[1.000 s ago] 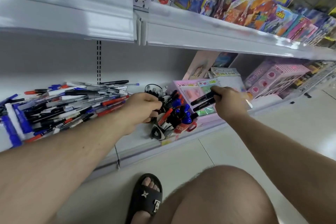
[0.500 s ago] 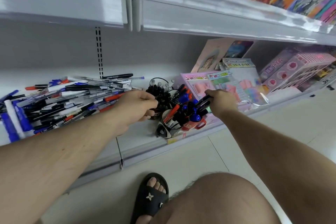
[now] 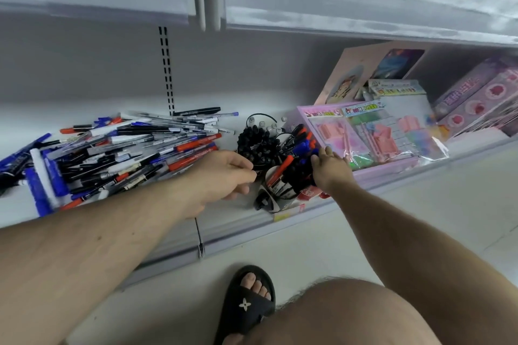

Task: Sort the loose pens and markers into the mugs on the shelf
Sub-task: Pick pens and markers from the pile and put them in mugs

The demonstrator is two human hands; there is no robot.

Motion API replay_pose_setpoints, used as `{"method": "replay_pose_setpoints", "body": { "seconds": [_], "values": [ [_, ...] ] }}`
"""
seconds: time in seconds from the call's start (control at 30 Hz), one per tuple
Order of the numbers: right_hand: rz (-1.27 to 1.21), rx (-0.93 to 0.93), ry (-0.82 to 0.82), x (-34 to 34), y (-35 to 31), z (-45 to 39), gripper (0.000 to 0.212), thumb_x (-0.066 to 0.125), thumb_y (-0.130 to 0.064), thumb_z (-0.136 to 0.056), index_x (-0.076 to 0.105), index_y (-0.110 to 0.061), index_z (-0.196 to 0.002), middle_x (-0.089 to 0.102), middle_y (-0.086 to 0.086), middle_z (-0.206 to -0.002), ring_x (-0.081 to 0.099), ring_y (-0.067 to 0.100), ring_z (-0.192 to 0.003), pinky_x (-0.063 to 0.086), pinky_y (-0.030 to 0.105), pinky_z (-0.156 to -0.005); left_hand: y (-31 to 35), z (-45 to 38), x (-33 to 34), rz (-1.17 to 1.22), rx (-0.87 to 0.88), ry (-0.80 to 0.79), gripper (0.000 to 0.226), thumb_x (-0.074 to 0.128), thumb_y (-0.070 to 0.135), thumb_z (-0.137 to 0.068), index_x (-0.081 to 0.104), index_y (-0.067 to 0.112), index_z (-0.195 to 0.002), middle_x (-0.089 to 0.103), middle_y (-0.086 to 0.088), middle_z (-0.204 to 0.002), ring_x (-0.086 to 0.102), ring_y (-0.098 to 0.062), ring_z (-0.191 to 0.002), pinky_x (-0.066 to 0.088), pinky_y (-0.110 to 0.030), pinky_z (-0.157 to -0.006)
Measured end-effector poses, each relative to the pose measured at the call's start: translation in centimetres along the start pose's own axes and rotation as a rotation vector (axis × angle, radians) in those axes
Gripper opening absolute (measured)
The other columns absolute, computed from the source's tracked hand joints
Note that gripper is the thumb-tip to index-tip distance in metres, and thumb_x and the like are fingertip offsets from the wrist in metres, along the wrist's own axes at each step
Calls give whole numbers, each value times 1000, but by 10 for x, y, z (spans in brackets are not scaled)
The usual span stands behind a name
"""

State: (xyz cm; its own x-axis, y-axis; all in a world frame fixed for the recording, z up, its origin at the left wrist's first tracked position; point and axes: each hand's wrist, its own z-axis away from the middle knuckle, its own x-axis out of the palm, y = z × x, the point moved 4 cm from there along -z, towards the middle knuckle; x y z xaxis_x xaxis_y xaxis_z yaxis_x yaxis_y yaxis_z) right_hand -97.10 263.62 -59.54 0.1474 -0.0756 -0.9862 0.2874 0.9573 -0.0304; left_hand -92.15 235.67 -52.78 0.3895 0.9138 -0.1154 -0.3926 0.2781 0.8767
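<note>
shelf (image 3: 229,213): white store shelf, runs left to right across mid frame; carries everything below. A second shelf edge spans the top of the frame.
loose pile (image 3: 112,154): heap of pens and markers, blue, black, red and white, lying flat on the shelf at centre-left. Not sorted yet.
pink packs (image 3: 361,134): plastic-wrapped stationery sets on a lilac tray, right of centre, just right of the mugs. Pink boxes behind them at far right.
left hand (image 3: 224,176): centre frame, between the pile and the mugs, forearm coming in from lower left. Fingers curled in, tips near the black-capped mug. Cannot tell whether it has hold of anything; whatever is under the fingers is hidden.
right hand (image 3: 332,169): just right of centre, over the right side of the front mugs. Fingers reach down among the marker caps there; grip hidden by the back of the hand, so cannot tell if it holds one.
back mug (image 3: 256,145): packed with black-capped markers, upright, centre frame.
front mug (image 3: 276,190): black and white, holds red, blue and black markers, tilted toward the camera at the shelf's front edge.
red mug (image 3: 308,193): mostly hidden below the right hand, touching the front mug.
sandal (image 3: 246,305): black slide, on the floor at bottom centre.
</note>
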Motion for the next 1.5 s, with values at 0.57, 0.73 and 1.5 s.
{"method": "replay_pose_setpoints", "body": {
  "seconds": [0.57, 0.73, 1.5],
  "values": [
    [408, -624, -303, -68, -225, 59, 54, 34, -60, -99, 54, -25, -135, 59, 8, -133, 54, 28, -121, 43, 42, -100, -15, 88, -134, -371, 11, 65, 19, 68, 20, -90, 63, 20, -109, 71, 1, -102, 70, -12, -87, 54, -30, -83],
    [338, -730, -402, 1, -306, 81, 41, 46, -50, -97, 64, -20, -118, 65, 4, -120, 60, 27, -105, 50, 32, -88, -36, 125, -202, -495, -46, 181, 16, 66, 20, -88, 64, 27, -102, 66, 9, -108, 62, -11, -97, 51, -29, -91],
    [599, -1434, 21, 156, -509, 182, 85, 67, -17, -83, 20, -11, -152, 34, 10, -150, 37, 32, -133, 17, 51, -117, -104, 164, -310, -429, -276, 283, 32, 59, 19, -89, 65, -4, -111, 64, -15, -97, 56, -18, -82, 39, -31, -75]
  ]
}}
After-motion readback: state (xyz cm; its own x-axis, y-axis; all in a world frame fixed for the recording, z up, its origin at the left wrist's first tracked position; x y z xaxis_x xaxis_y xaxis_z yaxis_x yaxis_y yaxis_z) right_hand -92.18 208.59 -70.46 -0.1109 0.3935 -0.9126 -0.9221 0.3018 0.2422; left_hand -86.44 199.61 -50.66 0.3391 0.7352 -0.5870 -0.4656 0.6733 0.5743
